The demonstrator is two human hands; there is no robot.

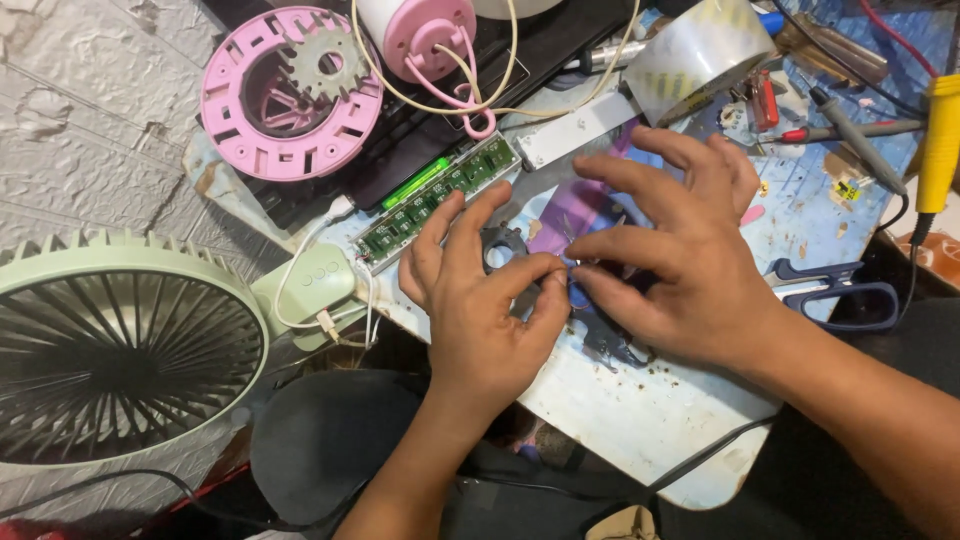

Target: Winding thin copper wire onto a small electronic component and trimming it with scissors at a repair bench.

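Resting on a worn white work board (640, 420), both hands press together over a small dark plastic part (503, 247) that lies near the board's middle. The left hand (480, 300) has its fingers spread and bent, the thumb and forefinger pinching toward the right hand's fingertips; the right hand (680, 260) arches over the same spot, fingers wide, thumb and forefinger meeting the left. Whether either hand really grips the dark part cannot be told, since the fingers hide most of it; a ring-shaped bit with a round hole shows between the left fingers. More dark pieces (610, 345) lie under the right palm. Just right of the right hand lie blue-handled scissors (850, 300). To the left stands a pale green fan (120, 350) with a white cable at its base. Just beyond the left fingers a long green circuit board (435, 200) lies slantwise. Farther off lie a pink round housing (290, 95) with a grey gear (322, 62) in it, a pink-and-white motor body (425, 30) with cream wires, a roll of clear tape (700, 55), a red-handled screwdriver (850, 128) and a yellow tool handle (938, 130) at the right edge.
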